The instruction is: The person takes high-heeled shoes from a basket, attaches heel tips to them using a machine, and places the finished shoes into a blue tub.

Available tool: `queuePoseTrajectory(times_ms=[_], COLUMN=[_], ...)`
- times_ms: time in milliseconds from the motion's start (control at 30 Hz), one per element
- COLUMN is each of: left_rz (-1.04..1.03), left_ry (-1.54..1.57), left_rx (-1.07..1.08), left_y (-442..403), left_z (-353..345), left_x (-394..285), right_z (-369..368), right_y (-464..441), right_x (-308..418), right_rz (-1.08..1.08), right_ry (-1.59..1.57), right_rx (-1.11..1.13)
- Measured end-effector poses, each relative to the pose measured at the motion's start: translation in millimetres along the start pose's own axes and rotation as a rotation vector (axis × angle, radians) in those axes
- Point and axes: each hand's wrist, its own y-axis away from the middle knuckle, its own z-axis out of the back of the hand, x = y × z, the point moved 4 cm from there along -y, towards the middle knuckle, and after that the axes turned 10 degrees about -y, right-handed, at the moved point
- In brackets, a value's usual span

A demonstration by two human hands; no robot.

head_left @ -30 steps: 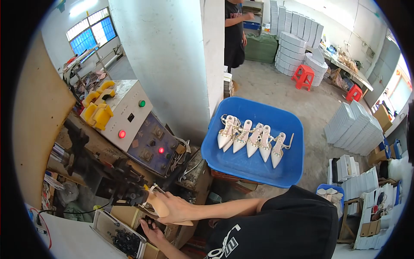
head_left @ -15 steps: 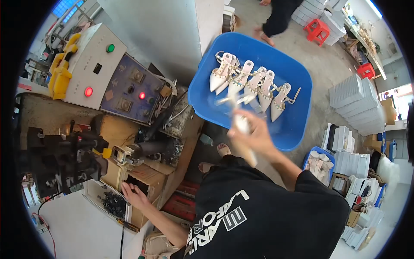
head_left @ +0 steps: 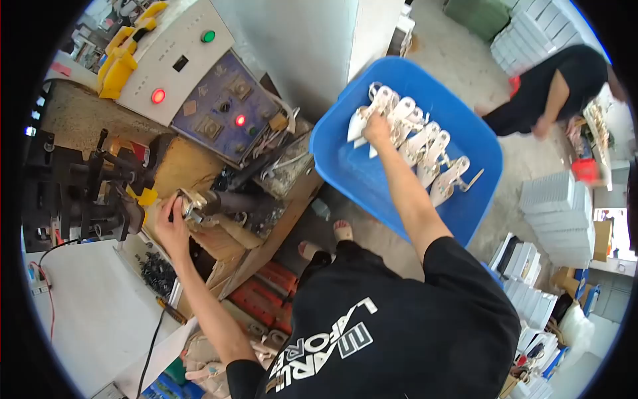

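Grey concrete floor (head_left: 458,63) spreads behind the large blue plastic tub (head_left: 480,147), and a person in dark clothes (head_left: 565,83) leans at the right, blurred. To my left stands a pale control box (head_left: 183,50) with a green and a red button, above a purple-blue panel (head_left: 226,100) with another red light.

White pointed-toe shoes with studded straps (head_left: 446,181) lie side by side in a slanting row inside the tub, pale insoles facing up, straps tangled over one another. My right hand (head_left: 377,130) is down on the shoes at the row's left end, fingers bent; they hide part of them, and I cannot tell how firmly they grip. My left hand (head_left: 174,227) is at the shiny metal fixture (head_left: 193,205), fingers curled close together, with something dark and small beside the fingertips, too unclear to name. My forearm partly cuts off the heap of small black pieces (head_left: 155,274).
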Motion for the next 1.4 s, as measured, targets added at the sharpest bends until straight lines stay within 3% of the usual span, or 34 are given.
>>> queuePoseTrajectory(times_ms=[33, 100, 167, 200, 267, 300, 333, 367, 400, 433, 467, 500, 567, 600, 633, 667, 700, 767, 800, 833, 900, 1000, 1233, 1400], left_rz=[-0.005, -0.002, -0.108, 0.098, 0.492, 0.425, 0.749, 0.714, 0.482, 0.536, 0.604, 0.658, 0.845, 1.218, 1.169, 1.333, 1.385, 1.169, 1.379, 1.331, 1.415, 1.317, 1.348, 1.189], left_ry=[-0.018, 0.003, -0.032, 0.21, 0.314, 0.124, 0.374, 0.301, 0.034, 0.101, 0.159, 0.138, -0.125, 0.161, -0.305, -0.015, -0.296, -0.174, -0.355, -0.351, -0.279, -0.34, -0.518, -0.55], left_rx=[0.108, 0.183, -0.022, -0.06, -0.081, -0.085, 0.069, 0.029, 0.023, 0.121, 0.224, 0.228, -0.006, -0.094, 0.079, -0.183, -0.083, -0.251, 0.063, 0.051, 0.268, 0.564, 0.851, 0.635], left_y=[-0.5, 0.4, 4.4, 11.8, 50.4, 85.5, 115.0, 157.7, 204.0, 225.1, 251.5, 289.3, 418.5, 365.2, 466.8, 482.1, 479.3, 523.7, 506.5, 539.8, 554.0, 574.7, 638.4, 663.1], left_z=[4.3, 0.6, -0.7, -0.6, 12.8, 15.5, 28.8, 20.1, 17.0, 31.8, 53.7, 62.6, 121.9, 167.4, 185.7, 206.9, 234.1, 251.5, 267.1, 259.5, 251.0, 214.7, 199.5, 191.6], left_x=[3.4, 16.1, 14.3, 15.6, 18.1, 31.4, 2.5, 15.7, 25.1, 9.0, -4.9, 26.5, 82.7, 14.4, 68.0, 53.5, 37.5, 57.1, 35.5, 45.0, 28.2, 13.6, 21.5, 30.1], right_z=[-0.9, -8.5, 8.3, 18.1, 54.1, 64.2, 76.7, 81.0, 84.0, 80.3, 73.4, 62.8, 41.7, 47.4, 44.4, 44.7, 46.9, 17.3, 7.2, -3.6, -0.1, -2.9, -7.5, -6.2], right_y=[-1.1, 4.4, 38.2, 61.4, 123.0, 151.5, 177.4, 201.2, 223.5, 236.4, 251.9, 271.3, 288.5, 295.8, 300.5, 309.8, 319.9, 313.2, 307.7, 298.1, 304.0, 317.1, 350.3, 356.9], right_x=[-6.1, -10.8, 23.0, 42.7, 89.8, 100.5, 112.2, 117.8, 121.6, 126.3, 127.3, 126.5, 142.4, 173.1, 195.1, 221.1, 240.8, 235.7, 238.4, 239.4, 253.0, 270.2, 301.4, 298.1], right_rz=[0.03, 0.125, 0.216, 0.395, 0.518, 0.609, 0.608, 0.546, 0.557, 0.568, 0.508, 0.445, 0.646, 0.744, 0.791, 0.703, 0.659, 1.019, 0.961, 0.968, 0.866, 0.883, 1.121, 1.186], right_ry=[-0.046, 0.254, 0.319, 0.322, 0.147, 0.085, -0.024, -0.084, -0.148, -0.142, -0.178, -0.212, -0.23, -0.258, -0.258, -0.305, -0.241, -0.284, -0.274, -0.282, -0.193, -0.138, -0.214, -0.235], right_rx=[-0.007, -0.112, -0.286, -0.401, -0.216, -0.225, -0.131, -0.063, -0.053, -0.041, 0.02, 0.106, 0.15, 0.215, 0.374, 0.552, 0.689, 0.515, 0.559, 0.603, 0.658, 0.729, 0.812, 0.811])
